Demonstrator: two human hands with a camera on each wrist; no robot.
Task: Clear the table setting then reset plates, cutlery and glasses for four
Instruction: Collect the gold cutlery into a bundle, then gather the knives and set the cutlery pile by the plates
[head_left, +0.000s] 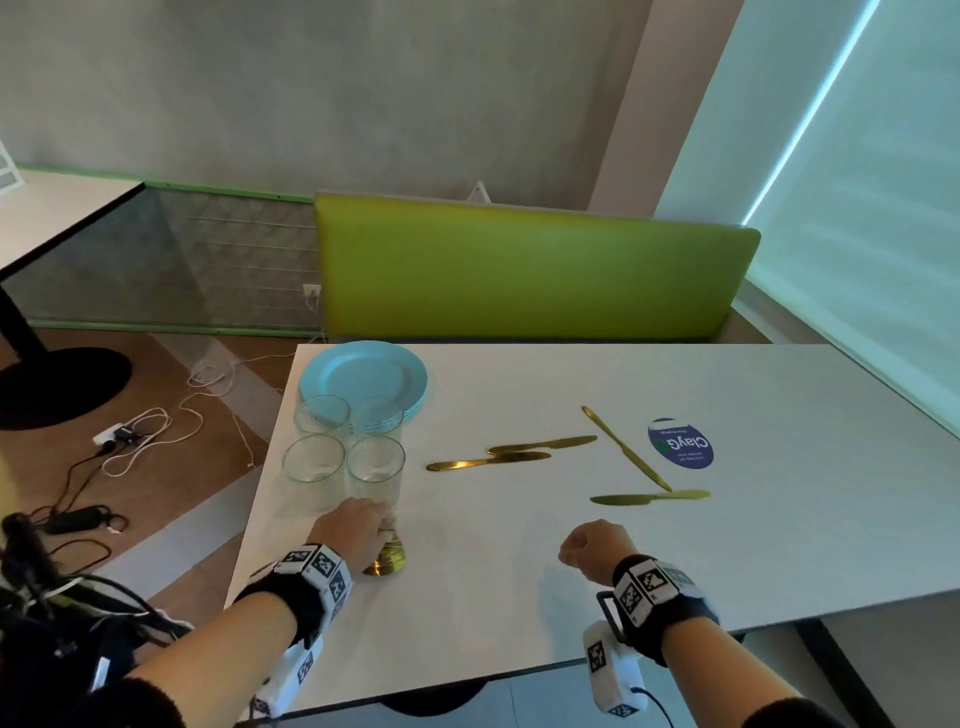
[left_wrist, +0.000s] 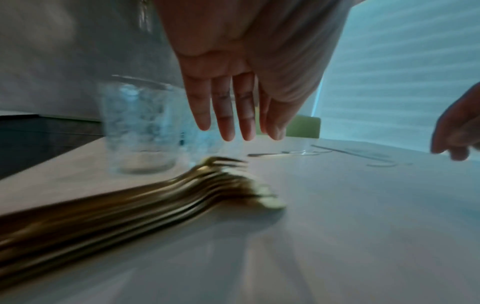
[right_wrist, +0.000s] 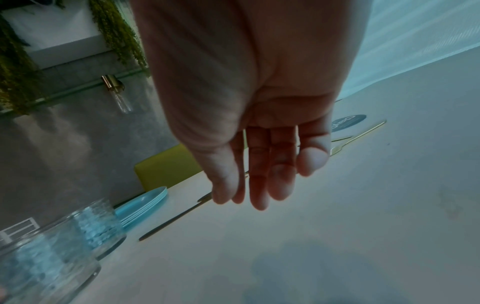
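left hand (left_wrist: 233, 86) flat above gold cutlery (left_wrist: 155, 197)

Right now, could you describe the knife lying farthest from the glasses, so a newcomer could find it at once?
On the white table, find the round blue sticker on the right. The gold knife runs diagonally just left of it. Its three neighbours lie nearly level; it alone slants steeply.

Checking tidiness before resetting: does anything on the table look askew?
Yes. The four gold knives lie scattered at odd angles mid-table, two pairs overlapping, unlike the stacked blue plates and grouped glasses at the far left corner.
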